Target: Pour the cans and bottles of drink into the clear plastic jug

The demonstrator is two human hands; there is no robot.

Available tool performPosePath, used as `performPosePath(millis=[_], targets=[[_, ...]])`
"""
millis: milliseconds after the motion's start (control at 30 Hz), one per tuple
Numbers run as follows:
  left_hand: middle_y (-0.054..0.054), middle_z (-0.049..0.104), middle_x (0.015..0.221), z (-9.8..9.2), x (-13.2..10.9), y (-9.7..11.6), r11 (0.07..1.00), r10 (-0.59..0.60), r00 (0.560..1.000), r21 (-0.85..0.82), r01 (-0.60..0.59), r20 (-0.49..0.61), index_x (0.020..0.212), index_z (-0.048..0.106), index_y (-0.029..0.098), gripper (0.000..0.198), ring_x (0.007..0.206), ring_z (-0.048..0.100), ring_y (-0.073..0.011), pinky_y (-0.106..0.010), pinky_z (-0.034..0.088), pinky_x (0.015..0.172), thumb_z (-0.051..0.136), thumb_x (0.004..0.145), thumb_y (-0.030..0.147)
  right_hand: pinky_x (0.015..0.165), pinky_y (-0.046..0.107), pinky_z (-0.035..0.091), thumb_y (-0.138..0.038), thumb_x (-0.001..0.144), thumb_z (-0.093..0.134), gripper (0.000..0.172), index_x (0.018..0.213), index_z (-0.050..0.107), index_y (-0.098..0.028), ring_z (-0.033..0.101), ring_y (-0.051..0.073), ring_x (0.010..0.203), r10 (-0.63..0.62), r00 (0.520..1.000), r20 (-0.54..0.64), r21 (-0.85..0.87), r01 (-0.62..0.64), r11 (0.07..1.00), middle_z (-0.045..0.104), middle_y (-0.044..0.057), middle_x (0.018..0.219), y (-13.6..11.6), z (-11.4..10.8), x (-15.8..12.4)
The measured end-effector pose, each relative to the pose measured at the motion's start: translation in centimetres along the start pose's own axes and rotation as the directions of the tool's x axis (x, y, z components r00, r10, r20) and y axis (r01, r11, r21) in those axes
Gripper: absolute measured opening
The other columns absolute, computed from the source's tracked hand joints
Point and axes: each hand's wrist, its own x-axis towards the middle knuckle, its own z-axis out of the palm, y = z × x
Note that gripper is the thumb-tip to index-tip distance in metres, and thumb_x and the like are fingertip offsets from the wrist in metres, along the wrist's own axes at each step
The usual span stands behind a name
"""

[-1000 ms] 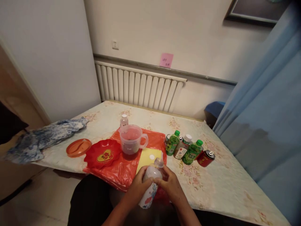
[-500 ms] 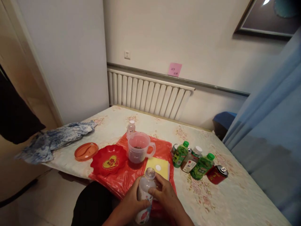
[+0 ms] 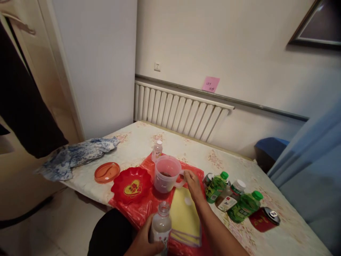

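Observation:
My left hand is wrapped round a clear, capless plastic bottle with a printed label, held upright at the table's near edge. Beyond it stands a translucent plastic jug with some dark liquid inside. The fingers of my right hand are closed on the jug's handle. Under the right forearm lies a yellow sheet or cloth, on top of a red plastic sheet. A red scalloped dish sits to the left of the jug.
Behind the jug stands a small white-capped bottle. On the right are green-capped bottles, a white-capped bottle and a red can. An orange lid and a blue-white cloth lie left.
My right hand has left the bottle and moved forward to the jug's handle. The bottle stays in my left hand, slightly lower. The view has shifted left.

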Motion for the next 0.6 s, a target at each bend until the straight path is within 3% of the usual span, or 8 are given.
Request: performPosePath(millis=[100,167,300,467,600], targets=[[-0.004,0.065,0.123,-0.6,-0.2,-0.2,1.000,-0.017,1.000,-0.016,0.017,-0.014,0.131,0.044,0.022,0.077,0.119,0.056,-0.0299,-0.039,0.043,0.101,0.065,0.057,0.015,0.057,0.029,0.045,-0.060,0.086,0.043,0.051,0.058,0.058,-0.021,0.055,0.017,0.055,0.011,0.994,0.108,0.039,-0.016,0.999,0.060,0.001,0.055,0.2,1.1,0.7],[-0.005,0.066,0.123,-0.8,-0.3,-0.4,0.999,-0.034,0.999,0.001,0.034,-0.035,0.132,0.045,0.021,0.079,0.119,0.056,-0.0301,-0.039,0.042,0.102,0.066,0.057,0.015,0.051,0.027,0.039,-0.058,0.086,0.045,0.051,0.052,0.050,-0.022,0.046,0.014,0.048,0.022,0.992,0.124,0.060,-0.029,0.998,0.051,-0.003,0.047,0.1,1.5,0.9],[-0.002,0.068,0.117,-1.0,-0.6,-0.6,0.998,-0.048,0.998,0.033,0.049,-0.047,0.131,0.046,0.022,0.077,0.118,0.056,-0.0297,-0.040,0.041,0.103,0.065,0.057,0.014,0.046,0.025,0.030,-0.052,0.083,0.051,0.043,0.052,0.040,-0.024,0.033,0.011,0.045,0.045,0.993,0.108,0.108,-0.057,0.993,0.038,-0.007,0.046,-0.6,2.2,0.6],[-0.002,0.068,0.114,-1.1,-1.0,-0.3,0.996,-0.055,0.997,0.072,0.058,-0.046,0.131,0.046,0.022,0.077,0.118,0.055,-0.0296,-0.040,0.040,0.104,0.062,0.056,0.014,0.045,0.025,0.024,-0.047,0.081,0.050,0.037,0.056,0.033,-0.025,0.026,0.010,0.046,0.058,0.998,-0.010,0.161,-0.056,0.985,0.029,-0.009,0.050,-1.7,3.2,0.0],[-0.004,0.066,0.120,-1.2,-1.4,-0.4,0.993,-0.041,0.996,0.110,0.049,-0.076,0.131,0.046,0.020,0.077,0.117,0.056,-0.0306,-0.038,0.041,0.101,0.063,0.056,0.015,0.045,0.025,0.022,-0.050,0.083,0.044,0.037,0.059,0.029,-0.026,0.022,0.011,0.046,0.032,0.998,-0.058,0.166,-0.022,0.986,0.026,-0.010,0.051,-3.0,2.4,0.3]])
